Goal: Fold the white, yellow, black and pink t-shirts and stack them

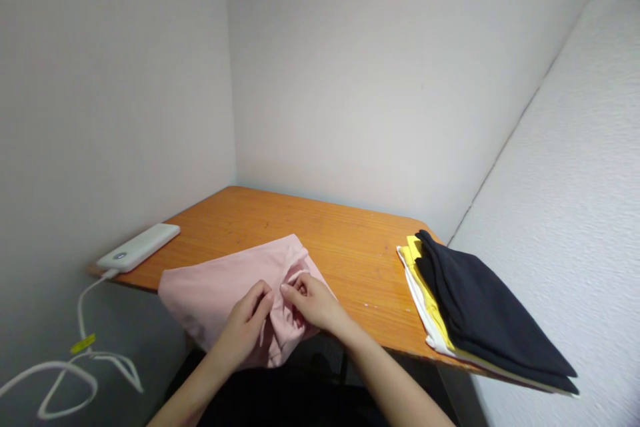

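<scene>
A pink garment [215,287] lies bunched at the near edge of a wooden table [320,233], partly hanging over it. My left hand [245,330] is closed, pinching a fold of the pink cloth near its middle. My right hand [313,300] is closed too, its fingertips pinching a thin white drawstring or hem of the same garment. The two hands almost touch each other.
A stack of folded clothes [480,310], dark navy on top of yellow and white, sits at the table's right end. A white power bank [140,247] lies at the left corner, its white cable [80,347] dangling off the edge. Walls close in on three sides.
</scene>
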`<state>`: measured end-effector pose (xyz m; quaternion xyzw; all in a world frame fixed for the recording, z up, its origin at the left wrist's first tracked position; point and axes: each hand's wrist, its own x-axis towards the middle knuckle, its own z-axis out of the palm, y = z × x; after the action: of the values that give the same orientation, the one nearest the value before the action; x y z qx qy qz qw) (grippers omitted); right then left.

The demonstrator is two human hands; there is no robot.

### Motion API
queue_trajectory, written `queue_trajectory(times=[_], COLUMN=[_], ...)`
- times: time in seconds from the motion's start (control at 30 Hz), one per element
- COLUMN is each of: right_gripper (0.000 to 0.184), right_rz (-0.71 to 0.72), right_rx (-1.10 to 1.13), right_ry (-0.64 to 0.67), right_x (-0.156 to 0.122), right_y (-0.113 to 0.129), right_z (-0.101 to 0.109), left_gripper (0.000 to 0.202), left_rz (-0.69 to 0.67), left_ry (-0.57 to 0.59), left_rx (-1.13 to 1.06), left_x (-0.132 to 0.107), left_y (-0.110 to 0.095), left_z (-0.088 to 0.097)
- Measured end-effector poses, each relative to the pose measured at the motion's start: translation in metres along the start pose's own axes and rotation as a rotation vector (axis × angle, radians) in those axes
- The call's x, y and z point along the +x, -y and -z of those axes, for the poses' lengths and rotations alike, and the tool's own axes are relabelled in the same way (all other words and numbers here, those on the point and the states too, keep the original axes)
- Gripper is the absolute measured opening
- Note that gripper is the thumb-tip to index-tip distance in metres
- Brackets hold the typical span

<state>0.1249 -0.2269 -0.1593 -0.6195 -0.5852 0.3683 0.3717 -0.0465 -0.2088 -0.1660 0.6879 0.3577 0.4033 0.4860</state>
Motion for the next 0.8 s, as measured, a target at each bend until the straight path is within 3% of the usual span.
queue_trajectory(times=[0.13, 0.27, 0.4, 0.5, 0.67, 0.8], right_gripper=[0.031, 0.036, 0.024, 0.024, 0.018, 0.016], right_rz=[0.051, 0.065, -0.021, 0.028, 0.115, 0.211], right_rx=[0.085, 0.181, 0.32, 0.392, 0.779, 0.937], right_ry=[-0.046, -0.057, -0.015, -0.09, -0.38, -0.334], right_x=[0.0, -0.001, -0.006, -0.014, -0.027, -0.038], right_y=[0.001, 0.004, 0.005, 0.007, 0.016, 0.038], right_z=[-0.011, -0.013, -0.005, 0.014, 0.07, 0.109], left_gripper=[0.034, 0.026, 0.031, 0.035, 0.031, 0.007], left_rz=[0.053, -0.079, -0.121, -0.022, 0.116, 0.203], left_ry=[-0.027, 0.036, 0.077, 0.045, -0.249, -0.376], left_rx=[-0.07, 0.059, 0.015, -0.121, -0.54, -0.826], left_x=[-0.002, -0.007, -0.014, -0.016, -0.007, 0.01], left_y=[-0.001, -0.007, -0.009, -0.011, -0.034, -0.066], left_z=[-0.009, -0.021, -0.029, -0.024, 0.006, 0.03])
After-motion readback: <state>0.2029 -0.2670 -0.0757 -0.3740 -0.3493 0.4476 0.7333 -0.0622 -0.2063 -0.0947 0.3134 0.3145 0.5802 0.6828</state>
